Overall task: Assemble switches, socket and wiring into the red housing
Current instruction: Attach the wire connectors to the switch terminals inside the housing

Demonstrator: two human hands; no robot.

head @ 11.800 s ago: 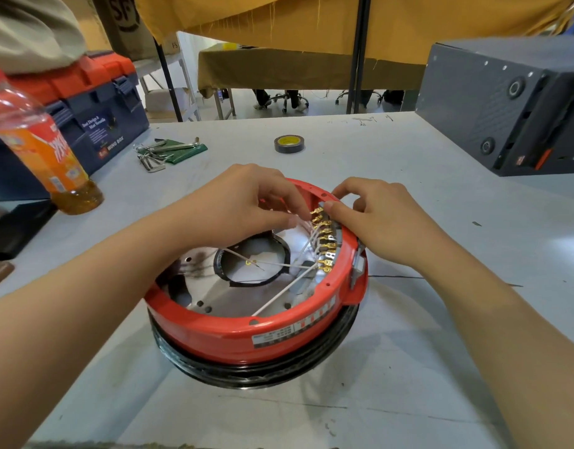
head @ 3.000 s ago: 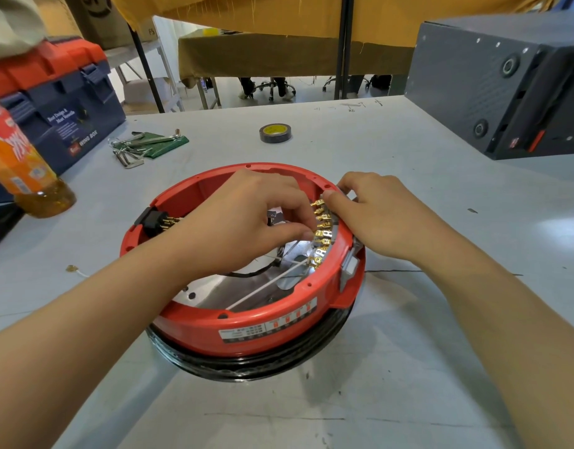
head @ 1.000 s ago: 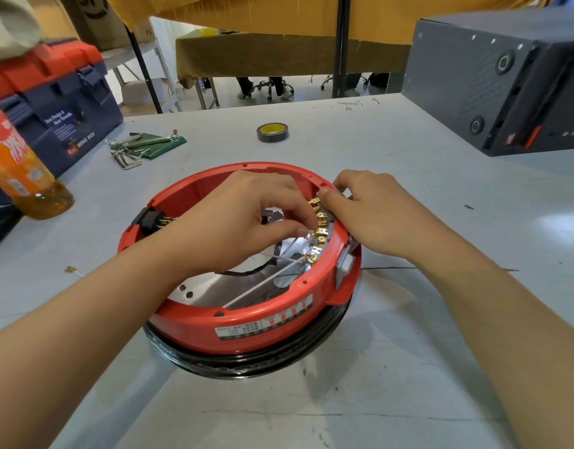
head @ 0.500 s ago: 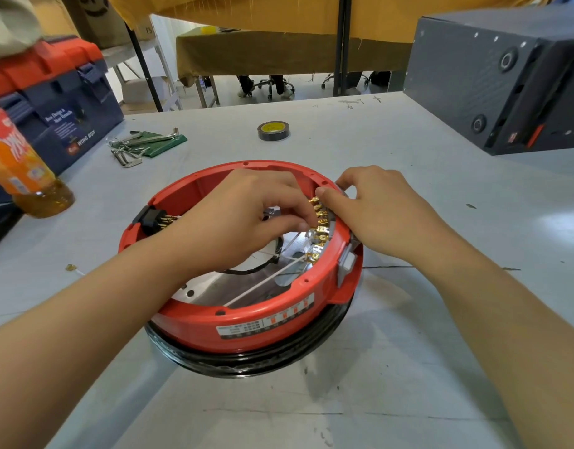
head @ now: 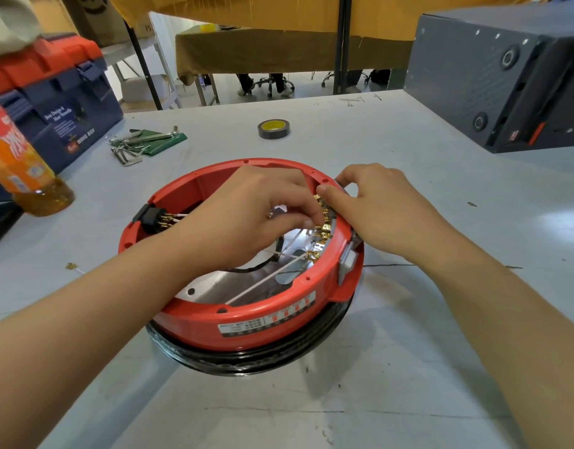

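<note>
The round red housing (head: pixel 246 319) sits on a black ring in the middle of the grey table. A row of gold terminals (head: pixel 321 236) with white wires (head: pixel 263 285) lines its inner right wall. A black socket (head: pixel 151 217) with gold pins is set in the left wall. My left hand (head: pixel 246 218) reaches inside the housing, its fingertips pinching a gold terminal near the top of the row. My right hand (head: pixel 376 205) grips the right rim, thumb pressing at the upper terminals. What lies under both hands is hidden.
A roll of black tape (head: pixel 274 129) lies behind the housing. Hex keys on a green holder (head: pixel 143 144) lie at back left, beside a blue and red toolbox (head: pixel 52 102). An orange drink bottle (head: pixel 16 163) stands left. A dark grey box (head: pixel 506 76) fills the back right.
Both hands have stayed at the terminal row on the right wall, with small finger shifts toward its upper end. The housing has barely moved.
</note>
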